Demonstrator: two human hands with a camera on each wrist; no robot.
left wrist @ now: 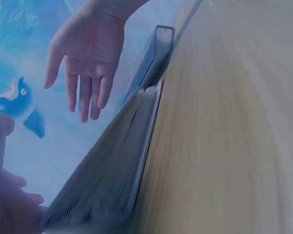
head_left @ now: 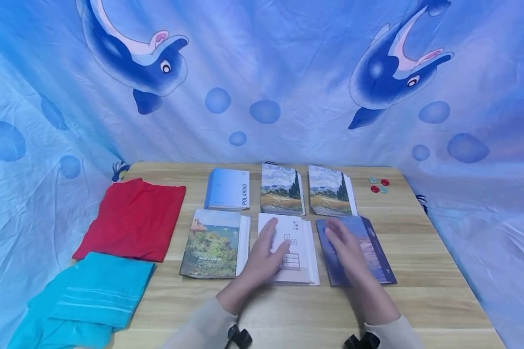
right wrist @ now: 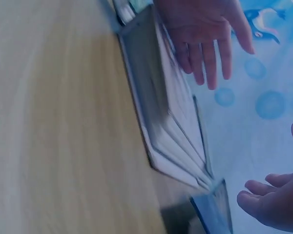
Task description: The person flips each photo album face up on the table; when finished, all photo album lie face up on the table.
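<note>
My left hand (head_left: 264,254) hovers over a white album (head_left: 297,266) at the front middle, fingers extended. To its right my right hand (head_left: 351,254) hangs over a dark blue album (head_left: 377,257), also with straight fingers. Neither hand holds anything; the wrist views show the palms facing each other above the albums. A green and blue painted photo album (head_left: 214,242) lies left of the white one. Behind this front row lie a light blue Polaroid album (head_left: 227,189) and two matching landscape-painting albums, one in the middle (head_left: 281,189) and one on the right (head_left: 329,189).
A folded red cloth (head_left: 133,218) and a turquoise cloth (head_left: 91,295) lie at the table's left. Several small red and teal discs (head_left: 379,185) sit at the back right. A blue dolphin-print curtain (head_left: 305,72) surrounds the wooden table (head_left: 428,295) at the back and sides.
</note>
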